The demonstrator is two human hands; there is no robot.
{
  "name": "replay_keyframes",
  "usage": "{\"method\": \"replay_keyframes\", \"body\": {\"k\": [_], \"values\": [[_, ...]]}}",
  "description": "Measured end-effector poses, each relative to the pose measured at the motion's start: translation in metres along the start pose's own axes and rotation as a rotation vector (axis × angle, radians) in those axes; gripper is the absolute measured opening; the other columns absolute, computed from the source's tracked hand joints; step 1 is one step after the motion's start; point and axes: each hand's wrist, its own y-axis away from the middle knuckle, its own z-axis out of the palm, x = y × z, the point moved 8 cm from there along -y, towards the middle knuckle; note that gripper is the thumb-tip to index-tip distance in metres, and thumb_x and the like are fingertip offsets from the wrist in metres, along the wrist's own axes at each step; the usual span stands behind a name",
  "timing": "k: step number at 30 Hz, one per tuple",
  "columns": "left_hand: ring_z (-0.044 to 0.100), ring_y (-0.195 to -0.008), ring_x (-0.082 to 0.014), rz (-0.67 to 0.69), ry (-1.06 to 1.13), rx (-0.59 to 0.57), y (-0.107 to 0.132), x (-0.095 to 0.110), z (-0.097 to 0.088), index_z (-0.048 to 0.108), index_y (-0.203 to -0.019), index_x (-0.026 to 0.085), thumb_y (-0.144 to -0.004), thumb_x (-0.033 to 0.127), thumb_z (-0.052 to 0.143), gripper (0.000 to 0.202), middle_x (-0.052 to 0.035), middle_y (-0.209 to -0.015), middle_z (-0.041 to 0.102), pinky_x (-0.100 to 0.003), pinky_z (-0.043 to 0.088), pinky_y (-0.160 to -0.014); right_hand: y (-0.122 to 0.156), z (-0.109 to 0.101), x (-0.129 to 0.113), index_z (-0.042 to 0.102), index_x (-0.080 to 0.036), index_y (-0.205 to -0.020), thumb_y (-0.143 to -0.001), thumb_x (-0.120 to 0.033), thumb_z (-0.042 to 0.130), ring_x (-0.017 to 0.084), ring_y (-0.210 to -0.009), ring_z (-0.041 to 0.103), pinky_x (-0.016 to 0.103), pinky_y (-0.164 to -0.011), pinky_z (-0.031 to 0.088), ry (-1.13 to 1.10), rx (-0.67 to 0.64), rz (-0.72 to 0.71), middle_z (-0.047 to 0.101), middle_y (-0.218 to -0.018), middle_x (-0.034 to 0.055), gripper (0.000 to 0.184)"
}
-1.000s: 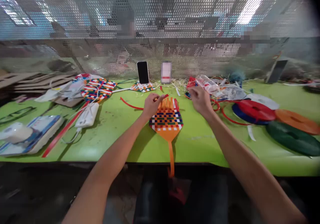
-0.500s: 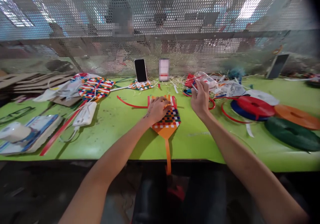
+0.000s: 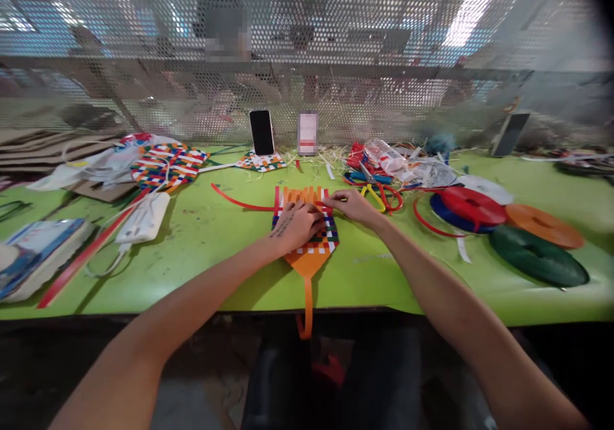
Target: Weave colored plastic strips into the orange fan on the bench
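A woven piece of orange, white, green, blue and red strips lies flat on the green table, its orange pointed end toward me and an orange strip hanging over the edge. My left hand rests on top of the weave with bent fingers spread across it, hiding part of the pattern. At its upper right edge my right hand has thumb and forefinger pinched together, seemingly on the end of a red strip. That red strip runs out from the weave's left side and curves up.
Scissors with red and yellow handles lie beyond my right hand. Strip rolls stand right: red, orange, green. A phone leans at the back. Left are a woven piece and white power bank.
My right hand has come left and toward me, from near the scissors to the weave's right edge, uncovering the scissors. My left hand stays on the weave. The view has shifted slightly.
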Motion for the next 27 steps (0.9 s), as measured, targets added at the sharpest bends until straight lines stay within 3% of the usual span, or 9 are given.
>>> {"method": "replay_keyframes", "body": {"k": [5, 11, 20, 27], "values": [[0.061, -0.126, -0.0349, 0.012, 0.020, -0.003, 0.003, 0.003, 0.000, 0.080, -0.130, 0.027, -0.110, 0.049, 0.053, 0.040, -0.0102, -0.128, 0.076, -0.052, 0.042, -0.107, -0.002, 0.001, 0.010, 0.068, -0.018, -0.070, -0.083, -0.053, 0.074, 0.014, -0.061, 0.048, 0.029, -0.058, 0.034, 0.114, 0.079, 0.104, 0.060, -0.064, -0.0001, 0.037], [0.059, -0.128, -0.0347, 0.005, 0.070, 0.017, 0.002, 0.000, 0.003, 0.081, -0.129, 0.026, -0.112, 0.048, 0.051, 0.040, -0.0102, -0.132, 0.075, -0.051, 0.038, -0.109, -0.003, -0.003, 0.014, 0.066, -0.019, -0.068, -0.078, -0.038, 0.073, 0.015, -0.063, 0.051, 0.030, -0.059, 0.036, 0.141, 0.167, 0.107, 0.063, -0.065, 0.0016, 0.022], [0.057, -0.128, -0.0339, -0.021, 0.119, -0.008, -0.001, -0.005, 0.007, 0.081, -0.129, 0.028, -0.110, 0.048, 0.055, 0.038, -0.0101, -0.129, 0.074, -0.049, 0.037, -0.109, 0.004, -0.008, 0.017, 0.075, -0.017, -0.078, -0.079, -0.042, 0.072, 0.014, -0.056, 0.049, 0.030, -0.055, 0.034, 0.192, 0.131, 0.172, 0.059, -0.058, 0.0004, 0.025], [0.053, -0.133, -0.0375, -0.021, 0.063, 0.021, 0.002, -0.005, 0.003, 0.080, -0.133, 0.028, -0.109, 0.051, 0.056, 0.041, -0.0138, -0.146, 0.061, -0.053, 0.039, -0.111, -0.001, -0.004, 0.019, 0.080, -0.017, -0.081, -0.081, -0.049, 0.074, 0.016, -0.064, 0.054, 0.030, -0.062, 0.039, 0.161, 0.109, 0.087, 0.070, -0.071, 0.0035, 0.032]]}}
